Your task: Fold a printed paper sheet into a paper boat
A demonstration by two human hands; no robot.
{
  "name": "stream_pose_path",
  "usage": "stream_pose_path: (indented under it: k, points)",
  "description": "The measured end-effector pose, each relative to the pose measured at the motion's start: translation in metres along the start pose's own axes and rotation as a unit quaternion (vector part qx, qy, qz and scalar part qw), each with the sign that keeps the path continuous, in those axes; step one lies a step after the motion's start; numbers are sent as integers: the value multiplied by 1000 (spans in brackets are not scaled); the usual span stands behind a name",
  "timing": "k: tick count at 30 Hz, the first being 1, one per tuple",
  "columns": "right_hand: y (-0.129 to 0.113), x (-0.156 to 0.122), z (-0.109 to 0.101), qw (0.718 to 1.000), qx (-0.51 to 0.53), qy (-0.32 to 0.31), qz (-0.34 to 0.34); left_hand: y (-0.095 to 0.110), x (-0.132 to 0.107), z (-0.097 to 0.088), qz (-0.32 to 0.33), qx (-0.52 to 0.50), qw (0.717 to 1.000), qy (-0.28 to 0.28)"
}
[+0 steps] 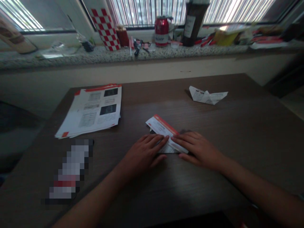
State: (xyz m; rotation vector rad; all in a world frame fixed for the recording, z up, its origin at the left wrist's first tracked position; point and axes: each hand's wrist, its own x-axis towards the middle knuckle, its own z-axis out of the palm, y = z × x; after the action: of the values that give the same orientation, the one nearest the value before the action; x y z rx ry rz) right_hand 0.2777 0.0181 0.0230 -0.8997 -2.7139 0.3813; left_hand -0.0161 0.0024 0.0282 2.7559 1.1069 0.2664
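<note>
From where I stand, a folded paper sheet [161, 126] lies at the middle of the desk [152, 98], under both hands. The left hand [147, 150] lies flat across it, fingers slightly spread and thumb apart; the right hand [197, 147] presses its lower end, fingers nearly together. I'd judge a fold is being creased flat; that calls for even pressure with the edges kept from slipping. Toward one or two o'clock sits a paper boat [207, 97], its print unreadable from here. Near ten o'clock, a stack of printed sheets [95, 110] shows orange-red borders, but the text is too small. At twelve, on the sill [99, 58], a red can [161, 31] carries blurred lettering, perhaps ending "iser"; the dark bottle [196, 25] just past twelve has an illegible white label.
</note>
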Motion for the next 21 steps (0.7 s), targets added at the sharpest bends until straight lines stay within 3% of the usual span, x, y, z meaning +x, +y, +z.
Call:
stream_pose_path:
  k: [4,13,21]
  points:
    - [6,1,-1,998,59,11,-16,-4,0,2,23,10,1000,-5]
    - [7,8,10,999,-6,-30,-24,-4,1,3,23,-2,1000,-18]
    - [9,13,9,999,-28,-17,-28,-4,3,1,17,-7,1000,-13]
